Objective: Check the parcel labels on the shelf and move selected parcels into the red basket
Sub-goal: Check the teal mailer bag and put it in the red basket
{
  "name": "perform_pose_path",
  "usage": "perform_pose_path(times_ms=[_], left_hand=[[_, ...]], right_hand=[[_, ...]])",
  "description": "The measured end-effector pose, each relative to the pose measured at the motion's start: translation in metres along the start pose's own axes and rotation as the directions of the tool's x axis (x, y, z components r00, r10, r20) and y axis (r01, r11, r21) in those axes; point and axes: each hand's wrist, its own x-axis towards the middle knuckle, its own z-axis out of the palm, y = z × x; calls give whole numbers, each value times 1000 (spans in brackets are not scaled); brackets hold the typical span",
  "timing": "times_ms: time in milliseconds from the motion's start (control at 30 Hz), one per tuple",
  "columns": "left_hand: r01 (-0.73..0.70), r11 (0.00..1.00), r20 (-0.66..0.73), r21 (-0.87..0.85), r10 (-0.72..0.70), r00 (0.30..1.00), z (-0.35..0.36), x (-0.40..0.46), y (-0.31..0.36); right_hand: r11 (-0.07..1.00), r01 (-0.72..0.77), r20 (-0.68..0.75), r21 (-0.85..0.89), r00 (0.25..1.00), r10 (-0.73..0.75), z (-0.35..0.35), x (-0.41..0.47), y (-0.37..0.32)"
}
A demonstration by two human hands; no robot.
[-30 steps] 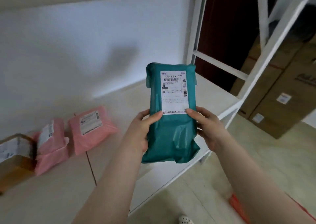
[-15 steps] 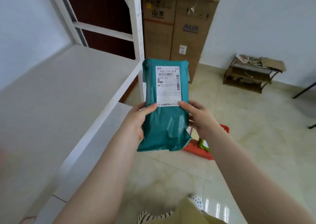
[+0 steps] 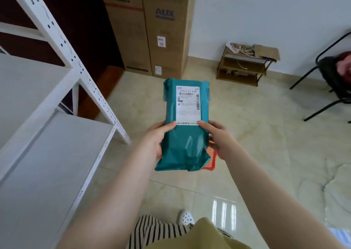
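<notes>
I pinch the teal parcel [image 3: 185, 133] at its lower sides with my left hand [image 3: 154, 141] and right hand [image 3: 220, 139], above the red basket [image 3: 210, 158] on the floor; it looks soft, light and slippery, so I'd grip its middle.

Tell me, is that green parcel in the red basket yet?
Not yet. Both hands hold the green parcel in the air, above the red basket on the floor.

Teal parcel [image 3: 185, 146], white label [image 3: 187, 105], red basket [image 3: 211, 158]
</notes>
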Motion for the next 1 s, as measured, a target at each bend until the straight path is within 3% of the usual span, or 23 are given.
perform_pose_path(times_ms=[467, 733, 1000], left_hand=[[137, 983, -13, 124, -136, 991, 91, 168, -4], [280, 945, -65, 168, -273, 960, 96, 272, -40], [374, 927, -254, -32, -370, 894, 67, 379, -129]], right_hand=[[989, -126, -143, 76, 980, 136, -78, 144, -14], [973, -203, -86, -112, 977, 194, -108, 251, 14], [869, -237, 85, -435, 950, 302, -108, 376, 94]])
